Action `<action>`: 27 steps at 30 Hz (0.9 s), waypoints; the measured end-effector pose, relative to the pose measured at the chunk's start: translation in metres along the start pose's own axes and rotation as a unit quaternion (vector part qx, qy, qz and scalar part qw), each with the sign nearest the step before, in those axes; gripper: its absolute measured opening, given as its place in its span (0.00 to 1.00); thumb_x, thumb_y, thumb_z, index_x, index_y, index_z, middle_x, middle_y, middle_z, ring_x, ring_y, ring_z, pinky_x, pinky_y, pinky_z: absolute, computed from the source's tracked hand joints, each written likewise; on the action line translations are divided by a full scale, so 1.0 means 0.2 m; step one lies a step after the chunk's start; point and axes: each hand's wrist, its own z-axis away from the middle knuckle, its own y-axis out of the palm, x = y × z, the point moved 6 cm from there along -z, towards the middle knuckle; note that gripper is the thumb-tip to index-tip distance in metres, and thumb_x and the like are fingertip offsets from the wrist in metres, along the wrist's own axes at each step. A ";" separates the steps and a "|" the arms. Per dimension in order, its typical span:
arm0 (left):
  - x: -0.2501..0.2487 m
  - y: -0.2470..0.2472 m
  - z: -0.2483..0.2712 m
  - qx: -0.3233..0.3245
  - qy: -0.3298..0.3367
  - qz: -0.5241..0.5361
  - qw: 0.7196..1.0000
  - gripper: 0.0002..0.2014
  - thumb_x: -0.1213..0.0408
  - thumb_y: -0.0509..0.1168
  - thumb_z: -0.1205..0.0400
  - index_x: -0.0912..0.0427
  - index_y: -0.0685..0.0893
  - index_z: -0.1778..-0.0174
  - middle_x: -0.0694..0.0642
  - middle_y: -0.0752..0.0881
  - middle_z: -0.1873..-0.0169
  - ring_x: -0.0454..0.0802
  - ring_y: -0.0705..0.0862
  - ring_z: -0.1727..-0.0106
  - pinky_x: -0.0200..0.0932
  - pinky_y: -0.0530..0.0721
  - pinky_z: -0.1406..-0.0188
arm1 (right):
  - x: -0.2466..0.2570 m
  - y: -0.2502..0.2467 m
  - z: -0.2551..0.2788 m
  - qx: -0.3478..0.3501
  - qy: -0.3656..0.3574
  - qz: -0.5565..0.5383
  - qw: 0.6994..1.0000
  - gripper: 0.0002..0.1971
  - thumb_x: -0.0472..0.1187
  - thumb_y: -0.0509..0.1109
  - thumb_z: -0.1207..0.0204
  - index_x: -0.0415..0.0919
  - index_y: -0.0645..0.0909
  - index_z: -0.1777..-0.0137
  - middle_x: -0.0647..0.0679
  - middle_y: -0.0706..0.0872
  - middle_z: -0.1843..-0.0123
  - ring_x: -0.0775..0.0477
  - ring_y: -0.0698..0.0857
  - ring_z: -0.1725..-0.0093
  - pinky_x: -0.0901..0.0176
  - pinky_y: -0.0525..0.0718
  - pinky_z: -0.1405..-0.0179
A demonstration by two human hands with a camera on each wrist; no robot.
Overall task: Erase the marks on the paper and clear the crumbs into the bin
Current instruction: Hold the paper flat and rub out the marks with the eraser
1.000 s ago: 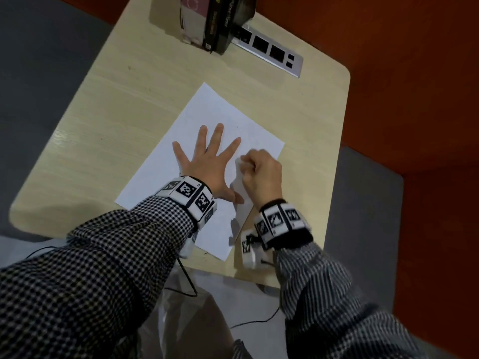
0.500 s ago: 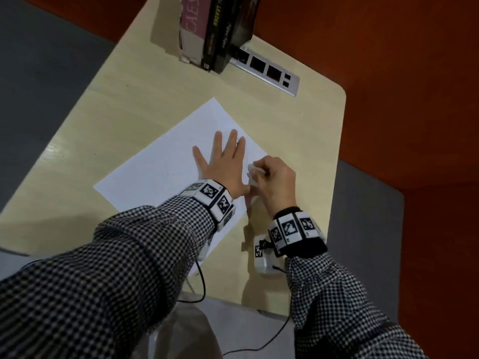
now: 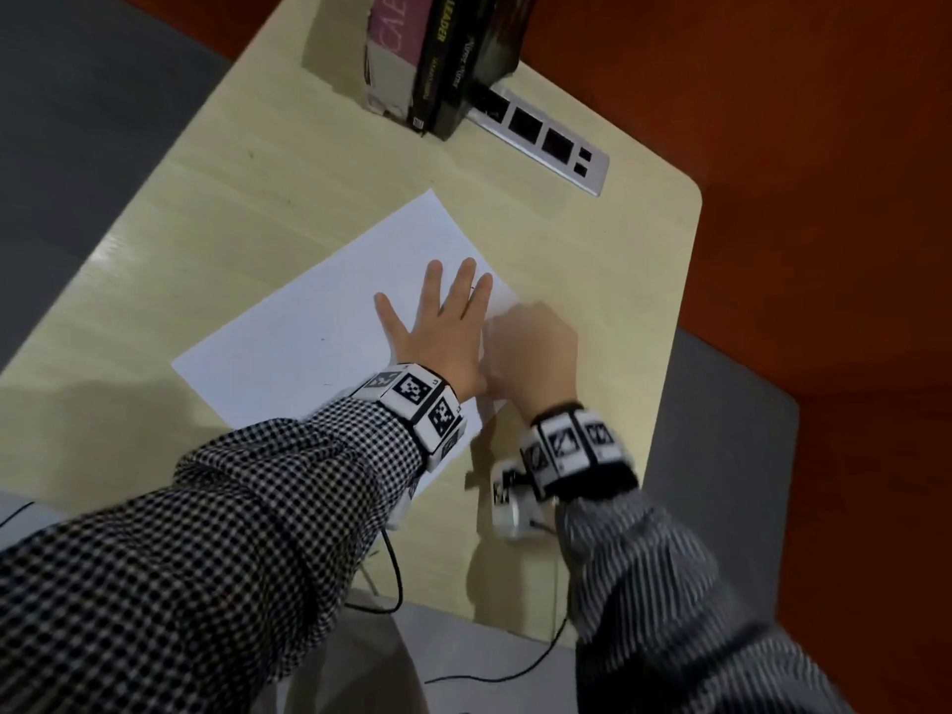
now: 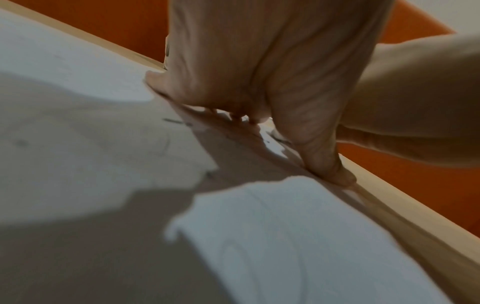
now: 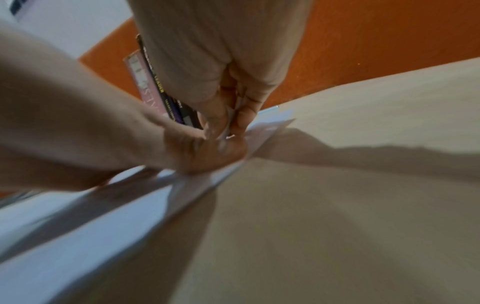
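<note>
From the head camera, a white sheet of paper [image 3: 319, 322] lies skewed on a pale wooden desk [image 3: 247, 188], its right corner close to the desk's right edge. The left hand [image 3: 438, 327] lies flat on the sheet with fingers spread and straight, grasping nothing, only pressing the paper down. The right hand [image 3: 530, 353] is blurred, just beside the left and touching it at the thumb side, over the paper's right corner; its fingers are curled. A few small dark marks [image 3: 323, 339] show on the sheet left of the left hand. At the far end stand several books [image 3: 443, 59], upright against a silver power strip [image 3: 546, 139]. Bare desk lies open to the left of and beyond the paper; on the right only a narrow strip remains before the edge.

From the left wrist, the left hand [image 4: 259, 82] presses its fingertips [image 4: 335, 174] on the paper [image 4: 298, 236] near the desk edge, with faint pencil strokes [image 4: 176, 121] beside them.

From the right wrist, the right hand [image 5: 223, 98] pinches a small whitish piece, probably an eraser [image 5: 228, 123], between thumb and fingers at the paper's [image 5: 78, 226] corner, against the left hand [image 5: 202, 152]. Open desk [image 5: 363, 205] spreads to the right.
</note>
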 end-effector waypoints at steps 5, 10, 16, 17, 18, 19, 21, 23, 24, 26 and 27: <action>0.00 0.00 0.00 -0.009 -0.001 0.000 1.000 0.55 0.36 0.66 0.25 0.47 0.31 0.17 0.46 0.28 0.18 0.56 0.27 0.18 0.85 0.40 0.32 | -0.02 0.00 -0.06 -0.015 0.014 -0.013 1.000 0.05 0.32 0.67 0.30 0.32 0.82 0.64 0.35 0.85 0.62 0.36 0.83 0.61 0.53 0.80 0.63; 0.00 0.00 0.00 -0.010 0.000 0.005 1.000 0.54 0.36 0.65 0.24 0.47 0.31 0.17 0.46 0.28 0.18 0.56 0.26 0.18 0.84 0.39 0.31 | 0.00 -0.01 -0.01 -0.004 0.001 -0.022 1.000 0.05 0.33 0.67 0.32 0.32 0.83 0.65 0.35 0.85 0.63 0.36 0.83 0.62 0.50 0.82 0.62; 0.01 0.02 -0.02 -0.023 -0.009 0.013 1.000 0.49 0.46 0.65 0.19 0.46 0.31 0.17 0.45 0.27 0.18 0.55 0.26 0.18 0.84 0.38 0.32 | -0.02 0.00 0.04 -0.016 -0.001 0.004 1.000 0.06 0.32 0.68 0.31 0.32 0.82 0.67 0.35 0.84 0.66 0.39 0.81 0.65 0.54 0.76 0.65; 0.01 0.02 -0.02 -0.029 -0.013 0.013 0.999 0.48 0.50 0.64 0.18 0.46 0.31 0.17 0.45 0.27 0.18 0.55 0.27 0.18 0.84 0.38 0.32 | -0.01 0.00 0.10 -0.011 -0.005 0.000 1.000 0.06 0.31 0.68 0.32 0.32 0.81 0.69 0.35 0.83 0.68 0.40 0.80 0.67 0.54 0.75 0.68; 0.01 0.01 -0.02 -0.030 -0.013 0.011 0.999 0.47 0.51 0.64 0.18 0.46 0.31 0.17 0.46 0.27 0.18 0.56 0.27 0.18 0.84 0.38 0.32 | -0.01 -0.01 0.12 -0.004 -0.008 -0.003 1.000 0.06 0.32 0.67 0.32 0.32 0.81 0.69 0.35 0.82 0.68 0.39 0.80 0.68 0.54 0.75 0.69; 0.01 0.01 -0.01 -0.027 -0.012 0.010 1.000 0.48 0.50 0.64 0.18 0.46 0.31 0.17 0.46 0.27 0.18 0.56 0.27 0.18 0.84 0.38 0.32 | 0.01 -0.01 0.09 0.004 -0.006 -0.002 1.000 0.07 0.33 0.66 0.32 0.31 0.82 0.68 0.34 0.83 0.67 0.39 0.81 0.67 0.55 0.77 0.68; 0.00 0.01 -0.01 -0.012 -0.007 0.009 1.000 0.54 0.41 0.68 0.23 0.47 0.32 0.17 0.46 0.28 0.18 0.56 0.26 0.18 0.84 0.38 0.32 | 0.02 0.00 -0.07 0.004 0.006 -0.004 1.000 0.06 0.33 0.66 0.32 0.31 0.84 0.64 0.35 0.86 0.62 0.37 0.83 0.62 0.56 0.78 0.64; 0.00 0.01 -0.01 -0.009 -0.006 0.004 1.000 0.57 0.37 0.68 0.27 0.47 0.32 0.17 0.46 0.28 0.18 0.56 0.26 0.18 0.84 0.38 0.32 | 0.01 0.00 -0.16 -0.007 0.019 -0.013 1.000 0.04 0.32 0.68 0.31 0.32 0.84 0.63 0.36 0.86 0.60 0.38 0.83 0.60 0.59 0.76 0.63; 0.00 0.00 0.00 -0.009 -0.007 0.004 1.000 0.56 0.38 0.68 0.26 0.47 0.32 0.17 0.46 0.28 0.18 0.56 0.26 0.18 0.84 0.38 0.32 | 0.00 0.00 -0.13 -0.014 0.019 -0.015 1.000 0.04 0.32 0.68 0.31 0.32 0.83 0.65 0.36 0.86 0.62 0.38 0.83 0.61 0.57 0.77 0.64; 0.00 0.00 0.00 -0.015 -0.008 0.012 1.000 0.51 0.46 0.66 0.21 0.47 0.32 0.17 0.46 0.27 0.18 0.55 0.27 0.18 0.84 0.38 0.31 | -0.02 0.00 0.03 -0.023 0.007 -0.002 1.000 0.09 0.33 0.68 0.30 0.35 0.77 0.71 0.36 0.82 0.68 0.38 0.79 0.66 0.53 0.75 0.68; 0.00 0.00 -0.01 -0.020 -0.010 0.013 1.000 0.50 0.49 0.66 0.19 0.47 0.32 0.17 0.46 0.27 0.18 0.56 0.27 0.18 0.84 0.38 0.31 | -0.02 0.00 0.11 -0.015 0.004 -0.009 1.000 0.11 0.32 0.68 0.31 0.38 0.74 0.74 0.37 0.79 0.70 0.39 0.77 0.68 0.53 0.74 0.69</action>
